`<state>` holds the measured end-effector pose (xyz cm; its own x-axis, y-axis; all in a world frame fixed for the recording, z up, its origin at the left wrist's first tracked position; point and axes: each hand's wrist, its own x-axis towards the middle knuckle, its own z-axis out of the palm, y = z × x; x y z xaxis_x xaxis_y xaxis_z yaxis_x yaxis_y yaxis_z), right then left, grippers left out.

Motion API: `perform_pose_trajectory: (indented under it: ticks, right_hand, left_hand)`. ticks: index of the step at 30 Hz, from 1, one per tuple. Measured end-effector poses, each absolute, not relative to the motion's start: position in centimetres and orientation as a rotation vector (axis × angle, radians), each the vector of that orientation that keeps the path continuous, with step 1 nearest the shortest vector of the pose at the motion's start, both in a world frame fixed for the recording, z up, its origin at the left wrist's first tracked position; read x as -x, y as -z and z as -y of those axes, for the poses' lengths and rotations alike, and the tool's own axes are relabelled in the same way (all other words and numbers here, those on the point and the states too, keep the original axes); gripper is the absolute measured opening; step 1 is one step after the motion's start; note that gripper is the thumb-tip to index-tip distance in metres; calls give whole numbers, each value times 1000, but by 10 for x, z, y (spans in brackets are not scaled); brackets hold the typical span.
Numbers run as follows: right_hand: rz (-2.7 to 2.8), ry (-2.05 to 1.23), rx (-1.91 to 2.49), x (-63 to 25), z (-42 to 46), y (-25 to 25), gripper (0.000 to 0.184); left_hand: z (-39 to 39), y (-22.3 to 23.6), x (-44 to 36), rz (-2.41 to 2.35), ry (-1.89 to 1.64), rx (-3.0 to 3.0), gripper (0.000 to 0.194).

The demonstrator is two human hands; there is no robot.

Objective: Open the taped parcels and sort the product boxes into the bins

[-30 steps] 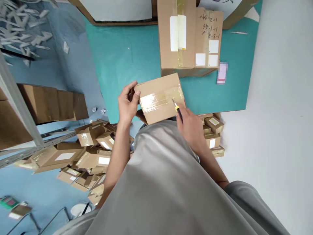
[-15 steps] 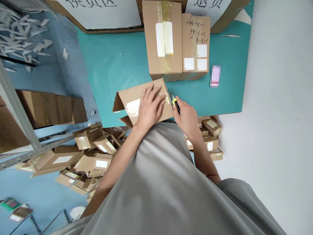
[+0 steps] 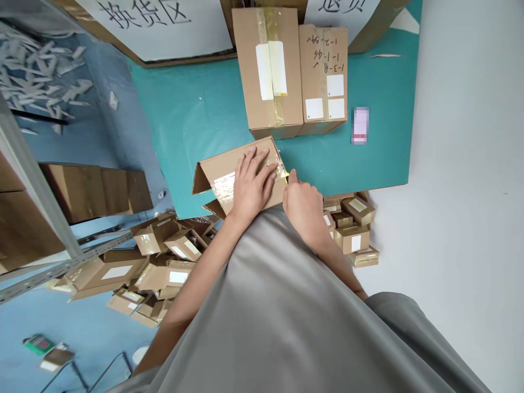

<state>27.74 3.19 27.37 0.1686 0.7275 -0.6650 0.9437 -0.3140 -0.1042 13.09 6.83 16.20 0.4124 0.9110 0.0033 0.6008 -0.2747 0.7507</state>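
Observation:
A brown cardboard box (image 3: 223, 158) lies at the table's near edge, tilted a little, with flaps standing open at its left end. Clear tape and a white label run along its top. My left hand (image 3: 251, 188) rests on that top with fingers spread out. At the box's right end, my right hand (image 3: 303, 204) is closed around a utility knife (image 3: 287, 177). Only a bit of the knife's yellow and black body shows past the fingers; its blade is hard to make out against the taped edge.
Two taped boxes, a larger one (image 3: 270, 65) and a smaller one (image 3: 324, 82), stand behind on the green table (image 3: 184, 109). A pink-white item (image 3: 360, 125) lies to the right. Piled cartons (image 3: 164, 273) cover floor at left; more cartons (image 3: 354, 237) sit at right. A metal shelf post (image 3: 41, 180) rises at left.
My right hand has shifted slightly left and down and turned, bringing the knife against the box's right end and hiding most of its handle. My left hand stays on the box. The view shifted slightly.

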Motion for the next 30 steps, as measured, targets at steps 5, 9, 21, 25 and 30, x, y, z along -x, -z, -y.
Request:
perform_pose_trajectory:
  ticks: [5, 9, 21, 25, 30]
  right_hand:
    - [-1575, 891, -2117, -276, -39, -272, 59]
    - [-1571, 893, -2120, -274, -46, -270, 58]
    - [-1520, 964, -2060, -282, -19, -275, 65]
    - [-1588, 955, -2116, -279, -44, -275, 60]
    - [-1690, 995, -2154, -281, -58, -264, 53]
  left_hand:
    - [-69, -160, -131, -1283, -597, -2005, 39]
    - [-72, -158, -131, -1276, -609, -1970, 39]
    - [-69, -159, -132, -1293, -584, -1955, 34]
    - [-69, -158, -131, -1298, -551, -1973, 35]
    - [-74, -153, -130, -1323, -514, -2037, 43]
